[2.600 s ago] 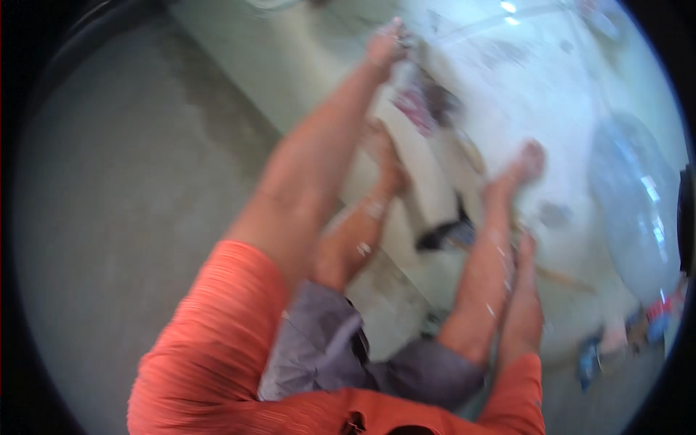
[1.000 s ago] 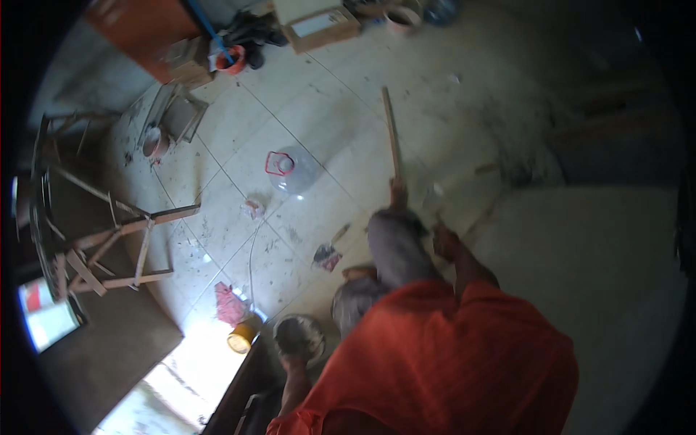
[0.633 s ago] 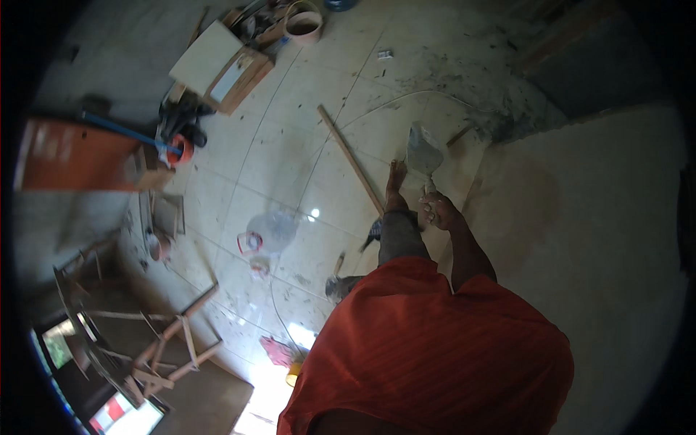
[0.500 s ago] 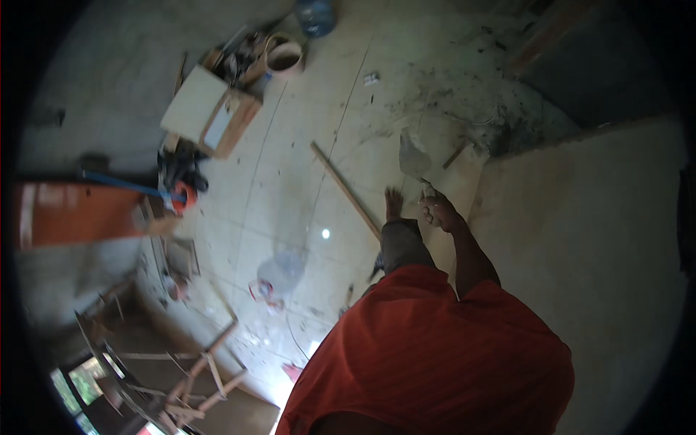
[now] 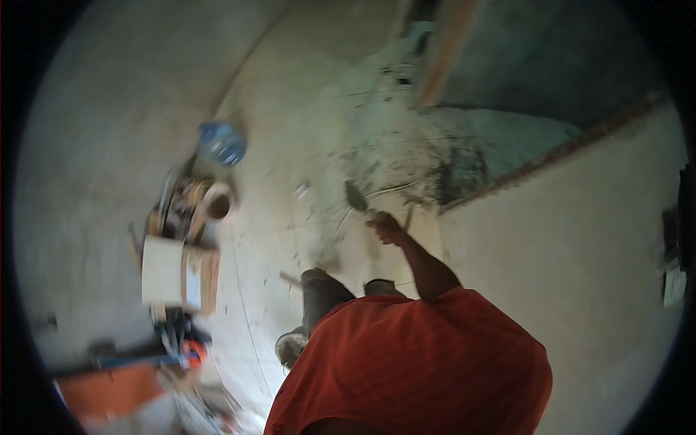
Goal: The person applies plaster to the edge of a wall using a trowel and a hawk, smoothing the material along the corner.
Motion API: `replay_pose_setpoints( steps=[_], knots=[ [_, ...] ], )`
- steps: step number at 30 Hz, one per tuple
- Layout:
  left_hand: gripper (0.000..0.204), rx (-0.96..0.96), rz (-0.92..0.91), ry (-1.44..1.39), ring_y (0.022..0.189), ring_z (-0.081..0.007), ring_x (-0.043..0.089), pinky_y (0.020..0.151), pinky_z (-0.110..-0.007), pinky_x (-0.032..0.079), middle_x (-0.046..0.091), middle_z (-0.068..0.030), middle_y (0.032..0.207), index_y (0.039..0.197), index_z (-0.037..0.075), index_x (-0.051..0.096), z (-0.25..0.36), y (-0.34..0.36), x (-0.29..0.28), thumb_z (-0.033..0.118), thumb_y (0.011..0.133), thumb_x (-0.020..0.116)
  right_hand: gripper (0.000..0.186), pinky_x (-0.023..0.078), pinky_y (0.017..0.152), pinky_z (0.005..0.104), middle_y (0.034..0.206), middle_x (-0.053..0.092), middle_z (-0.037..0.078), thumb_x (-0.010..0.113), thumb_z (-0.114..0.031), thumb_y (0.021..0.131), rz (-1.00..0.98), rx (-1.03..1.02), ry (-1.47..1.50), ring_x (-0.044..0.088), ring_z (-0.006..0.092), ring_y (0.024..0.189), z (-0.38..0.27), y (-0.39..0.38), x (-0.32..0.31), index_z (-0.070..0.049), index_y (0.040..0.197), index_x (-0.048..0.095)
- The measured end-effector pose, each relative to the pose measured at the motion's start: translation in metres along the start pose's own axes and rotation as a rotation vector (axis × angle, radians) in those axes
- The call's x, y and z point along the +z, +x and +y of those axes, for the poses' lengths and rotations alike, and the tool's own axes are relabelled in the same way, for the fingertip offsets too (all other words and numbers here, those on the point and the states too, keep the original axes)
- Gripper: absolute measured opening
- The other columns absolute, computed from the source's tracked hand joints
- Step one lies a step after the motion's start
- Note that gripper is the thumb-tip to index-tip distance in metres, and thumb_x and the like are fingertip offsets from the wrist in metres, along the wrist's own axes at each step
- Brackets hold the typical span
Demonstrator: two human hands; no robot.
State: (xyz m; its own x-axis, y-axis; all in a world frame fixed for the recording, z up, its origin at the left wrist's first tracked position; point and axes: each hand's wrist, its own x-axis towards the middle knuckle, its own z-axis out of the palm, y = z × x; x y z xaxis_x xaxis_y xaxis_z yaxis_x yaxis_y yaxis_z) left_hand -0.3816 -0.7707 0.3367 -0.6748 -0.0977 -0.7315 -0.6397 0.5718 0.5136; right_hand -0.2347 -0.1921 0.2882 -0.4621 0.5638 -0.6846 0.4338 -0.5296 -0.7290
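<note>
A trowel (image 5: pixel 356 196) with a pale handle is in my right hand (image 5: pixel 386 229), fingers wrapped round the handle, over the dusty tiled floor. My left hand is out of sight. A mortar-smeared bucket (image 5: pixel 290 346) shows beside my left leg, partly behind my orange shirt; what holds it, if anything, is hidden. A loose pale cord (image 5: pixel 391 189) lies beyond the trowel.
At left along the wall are a blue water jug (image 5: pixel 223 145), a pinkish bucket (image 5: pixel 217 205), cardboard boxes (image 5: pixel 163 272), black items and an orange board (image 5: pixel 116 391). A wall (image 5: pixel 544 275) runs on my right to an opening with dark debris (image 5: pixel 457 174) at the threshold.
I have risen from sitting and turned right, so the jug and boxes sit lower and farther left in view. The trowel came into my right hand. My left hand has dropped out of sight.
</note>
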Motion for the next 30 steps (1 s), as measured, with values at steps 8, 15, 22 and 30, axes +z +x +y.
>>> replay_pose_setpoints(
  steps=[8,15,22,30],
  knots=[
    [0.036,0.149,-0.279,0.294,0.1,-0.0237,0.056,0.084,-0.037,0.046,0.059,-0.0053,0.109,0.122,0.014,0.056,0.261,0.184,0.087,0.042,0.1,0.052,0.045,0.052,0.045,0.0451,0.061,0.053,0.012,0.055,-0.049,0.097,0.309,0.277,0.064,0.054,0.0246,0.045,0.076,0.084,-0.056,-0.004,0.1,0.059],
    [0.035,0.274,-0.348,0.452,0.096,-0.0234,0.055,0.082,-0.038,0.045,0.058,-0.005,0.106,0.119,0.015,0.055,0.496,0.286,0.136,0.043,0.1,0.051,0.045,0.049,0.042,0.0404,0.065,0.056,0.01,0.059,-0.048,0.094,0.896,0.45,0.527,0.061,0.0228,0.05,0.054,0.053,0.058,-0.003,0.099,0.053],
    [0.034,0.322,-0.408,0.572,0.093,-0.023,0.055,0.079,-0.038,0.045,0.057,-0.0046,0.102,0.117,0.015,0.055,0.634,0.325,0.235,0.044,0.1,0.051,0.035,0.044,0.042,0.0387,0.061,0.051,0.004,0.062,-0.041,0.095,0.735,0.659,0.594,0.053,0.019,0.046,0.01,0.114,0.095,-0.006,0.099,0.059],
    [0.034,0.364,-0.452,0.608,0.089,-0.0226,0.054,0.076,-0.038,0.044,0.056,-0.0042,0.099,0.114,0.015,0.055,0.763,0.307,0.398,0.046,0.1,0.05,0.034,0.045,0.045,0.0414,0.062,0.048,0.002,0.061,-0.032,0.096,0.744,-0.131,1.014,0.051,0.0171,0.049,-0.014,0.321,0.008,-0.005,0.116,0.064]
  ],
)
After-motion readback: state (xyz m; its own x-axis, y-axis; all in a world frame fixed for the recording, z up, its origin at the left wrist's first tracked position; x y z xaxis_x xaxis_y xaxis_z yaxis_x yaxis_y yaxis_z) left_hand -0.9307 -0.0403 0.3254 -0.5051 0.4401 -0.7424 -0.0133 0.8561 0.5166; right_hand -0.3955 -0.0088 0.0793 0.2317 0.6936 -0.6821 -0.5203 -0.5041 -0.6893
